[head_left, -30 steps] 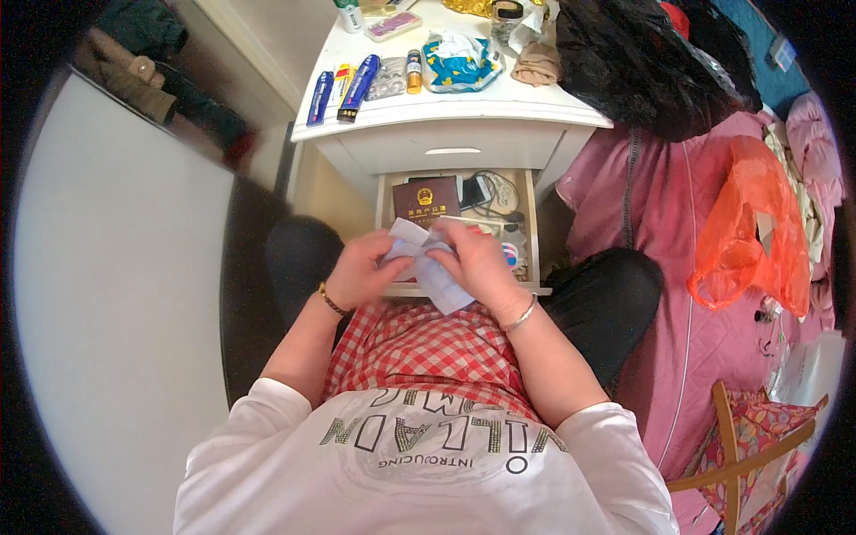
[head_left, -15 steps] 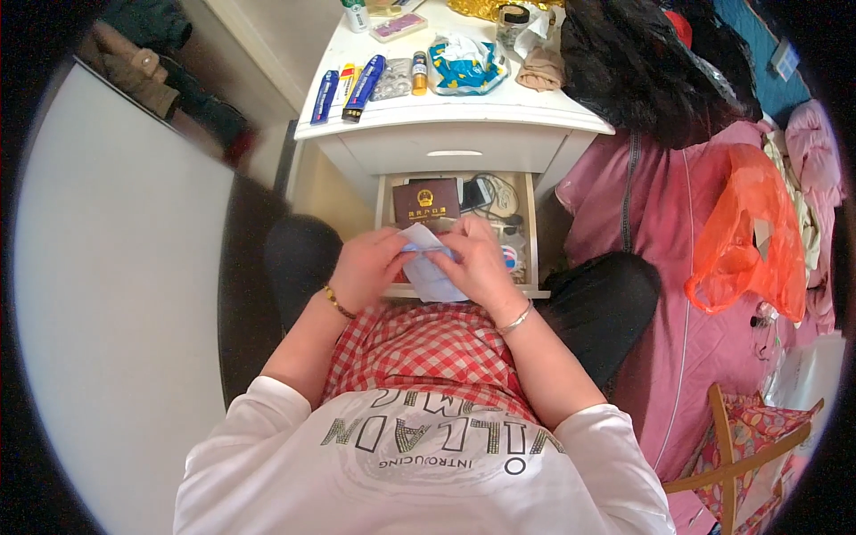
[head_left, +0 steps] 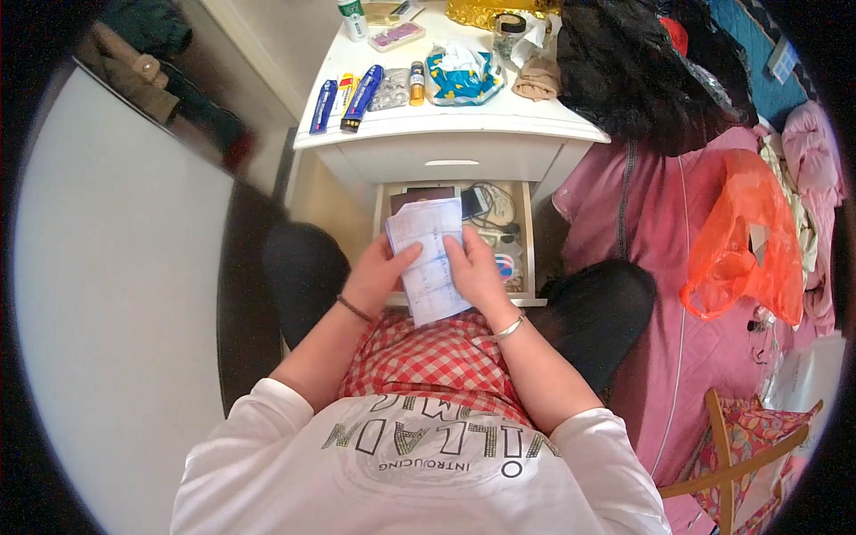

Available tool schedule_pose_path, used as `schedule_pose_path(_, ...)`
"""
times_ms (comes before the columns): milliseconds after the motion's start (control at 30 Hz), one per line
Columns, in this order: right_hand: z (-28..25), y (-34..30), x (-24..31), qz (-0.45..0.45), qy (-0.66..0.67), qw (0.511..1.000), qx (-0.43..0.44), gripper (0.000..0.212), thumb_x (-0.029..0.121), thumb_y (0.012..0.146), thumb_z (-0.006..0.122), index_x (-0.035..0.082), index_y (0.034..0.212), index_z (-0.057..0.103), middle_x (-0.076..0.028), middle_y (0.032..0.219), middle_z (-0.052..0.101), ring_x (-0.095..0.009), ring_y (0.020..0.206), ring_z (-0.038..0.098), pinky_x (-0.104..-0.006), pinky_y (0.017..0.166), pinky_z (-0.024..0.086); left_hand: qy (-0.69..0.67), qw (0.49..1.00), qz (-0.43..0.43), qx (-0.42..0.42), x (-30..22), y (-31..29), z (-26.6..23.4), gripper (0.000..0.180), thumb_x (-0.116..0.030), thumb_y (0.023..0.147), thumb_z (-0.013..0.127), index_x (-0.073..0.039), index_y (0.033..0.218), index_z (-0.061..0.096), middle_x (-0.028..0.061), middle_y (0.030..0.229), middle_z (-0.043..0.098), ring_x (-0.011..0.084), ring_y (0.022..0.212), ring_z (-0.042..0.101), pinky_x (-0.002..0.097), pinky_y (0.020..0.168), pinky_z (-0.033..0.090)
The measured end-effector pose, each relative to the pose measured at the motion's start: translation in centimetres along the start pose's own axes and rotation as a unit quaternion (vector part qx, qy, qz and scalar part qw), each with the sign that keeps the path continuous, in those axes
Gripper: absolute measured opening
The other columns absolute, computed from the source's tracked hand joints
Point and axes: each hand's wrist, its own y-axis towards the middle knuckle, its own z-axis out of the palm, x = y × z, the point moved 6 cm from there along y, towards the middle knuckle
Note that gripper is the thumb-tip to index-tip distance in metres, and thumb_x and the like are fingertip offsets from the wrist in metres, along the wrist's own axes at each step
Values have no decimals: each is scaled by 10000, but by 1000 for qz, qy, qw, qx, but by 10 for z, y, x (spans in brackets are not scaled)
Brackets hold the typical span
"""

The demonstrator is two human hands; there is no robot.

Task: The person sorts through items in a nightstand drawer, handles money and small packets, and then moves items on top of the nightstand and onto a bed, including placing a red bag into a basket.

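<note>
Sheets of thin creased paper [head_left: 432, 267] with bluish writing are held upright between my two hands, over my lap and the front of an open drawer [head_left: 531, 241]. My left hand [head_left: 385, 267] grips the left edge, thumb on top. At the right edge my right hand [head_left: 476, 269] pinches the paper in the same way. Behind the paper, a dark red booklet [head_left: 430, 193] is mostly hidden in the drawer. Beside it lie a phone [head_left: 475, 203], a coiled cable [head_left: 501, 207] and a round pink-and-blue item [head_left: 506, 267].
Above the drawer, the white nightstand top [head_left: 464, 125] bears blue boxes [head_left: 360, 100], a small bottle [head_left: 416, 83], a blue tissue pack [head_left: 464, 75] and a jar [head_left: 508, 37]. A black plastic bag [head_left: 651, 76] and an orange bag [head_left: 744, 241] lie on pink bedding [head_left: 615, 205] to the right.
The folded paper has been opened out into a longer sheet and now covers most of the red booklet. My hands have shifted slightly lower and hold its two side edges.
</note>
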Motion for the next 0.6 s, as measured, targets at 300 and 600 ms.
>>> schedule_pose_path(300,2,-11,13,-50,-65,991,-101,211,207,902,525,-1,930,537,-179,771,598,-275,692,591,-355,627,452,77,979,176,-68,-1,1,13,285,-183,871,603,-4,1091,578,50,955,641,105,836,589,262,718,486)
schedule_pose_path(600,6,-11,19,-92,-40,991,-89,176,174,882,565,2,919,557,-159,735,604,-203,632,583,-313,576,453,-35,975,210,-69,-20,1,1,220,-165,900,568,-4,1045,602,14,897,626,66,780,556,216,673,465)
